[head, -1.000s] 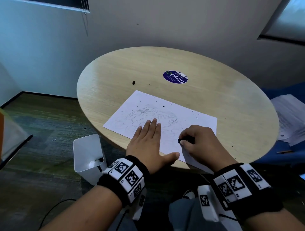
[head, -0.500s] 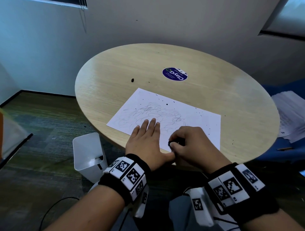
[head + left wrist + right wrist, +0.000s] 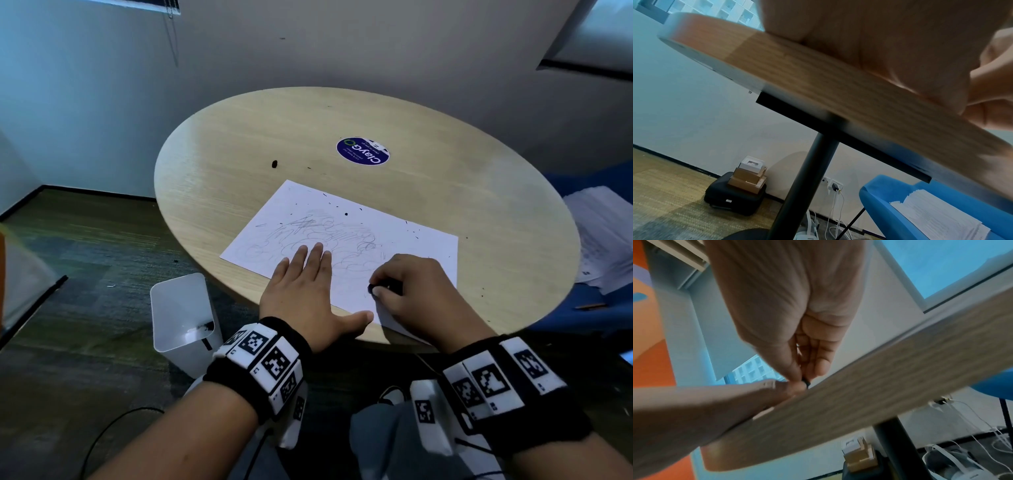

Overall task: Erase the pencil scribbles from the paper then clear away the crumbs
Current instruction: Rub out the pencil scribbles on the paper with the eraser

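Observation:
A white sheet of paper (image 3: 359, 222) with grey pencil scribbles (image 3: 329, 236) lies on the round wooden table (image 3: 445, 171). Dark eraser crumbs (image 3: 346, 214) dot the sheet's far part. My left hand (image 3: 305, 284) lies flat on the paper's near edge, fingers straight, thumb out to the right. My right hand (image 3: 411, 287) pinches a small black eraser (image 3: 375, 288) against the paper at its near right part. In the right wrist view the eraser (image 3: 806, 383) peeks out between thumb and fingers (image 3: 818, 363) at the table edge.
A blue round sticker (image 3: 363, 151) and a dark speck (image 3: 274, 164) lie farther back on the table. A white bin (image 3: 185, 322) stands on the floor at the left. White papers (image 3: 603, 240) rest on a blue seat at the right.
My right hand with the eraser slid left toward the left thumb, then back to the right. The left hand has stayed flat on the paper.

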`<state>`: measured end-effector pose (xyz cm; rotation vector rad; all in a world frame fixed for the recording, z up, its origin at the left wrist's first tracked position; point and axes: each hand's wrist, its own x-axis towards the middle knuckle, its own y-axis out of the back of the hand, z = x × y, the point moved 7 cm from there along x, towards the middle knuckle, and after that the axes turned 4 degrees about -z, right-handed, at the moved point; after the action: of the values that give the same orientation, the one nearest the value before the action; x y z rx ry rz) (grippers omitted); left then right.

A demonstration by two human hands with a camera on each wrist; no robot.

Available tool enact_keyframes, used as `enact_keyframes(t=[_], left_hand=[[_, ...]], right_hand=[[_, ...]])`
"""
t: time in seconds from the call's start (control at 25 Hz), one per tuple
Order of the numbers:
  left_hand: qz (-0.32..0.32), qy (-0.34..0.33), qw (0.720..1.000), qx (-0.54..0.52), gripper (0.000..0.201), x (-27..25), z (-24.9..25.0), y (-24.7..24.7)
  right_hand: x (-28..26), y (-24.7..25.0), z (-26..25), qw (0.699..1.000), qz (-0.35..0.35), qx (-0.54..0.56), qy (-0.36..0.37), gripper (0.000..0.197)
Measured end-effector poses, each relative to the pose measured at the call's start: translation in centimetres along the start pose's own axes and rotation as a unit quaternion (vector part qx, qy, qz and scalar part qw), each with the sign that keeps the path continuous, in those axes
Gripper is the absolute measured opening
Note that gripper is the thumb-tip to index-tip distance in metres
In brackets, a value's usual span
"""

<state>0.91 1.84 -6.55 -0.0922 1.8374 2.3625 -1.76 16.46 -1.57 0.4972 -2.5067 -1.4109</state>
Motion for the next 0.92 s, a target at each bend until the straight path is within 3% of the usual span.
enact_keyframes(t=[0.12,0.28,0.48,0.64,0.8,0.92], left_hand=[[0.01,0.003,1.0,-0.003,0.111,0.0,0.0,0.1],[-0.006,0.001,1.0,0.0,0.113,0.0,0.1,0.0],[0.006,0.001,1.0,-0.004,0.11,0.0,0.0,0.0],[-0.004,0.0,1.0,0.0,0.113,0.1,0.0,-0.1],[0.01,0.0,1.0,-0.002,0.11,0.1,0.0,0.0],[0.009,-0.001,1.0,-0.003,0.111,0.1,0.1,0.1]], right_hand=[[-0.4,-1.5,-1.6,0.998,-0.047,0.012,0.044,0.012],[0.4,0.6,1.0,0.999,0.005,0.016,-0.027,0.012],[-0.1,-1.4,-1.8,0.998,-0.055,0.019,0.033,0.012],[0.3,0.7,0.9,0.999,0.01,0.019,-0.041,0.011],[-0.1,-1.3,-1.7,0.999,-0.042,0.009,0.017,0.01],[0.3,-0.5,-0.4,1.0,-0.02,0.015,-0.016,0.01]])
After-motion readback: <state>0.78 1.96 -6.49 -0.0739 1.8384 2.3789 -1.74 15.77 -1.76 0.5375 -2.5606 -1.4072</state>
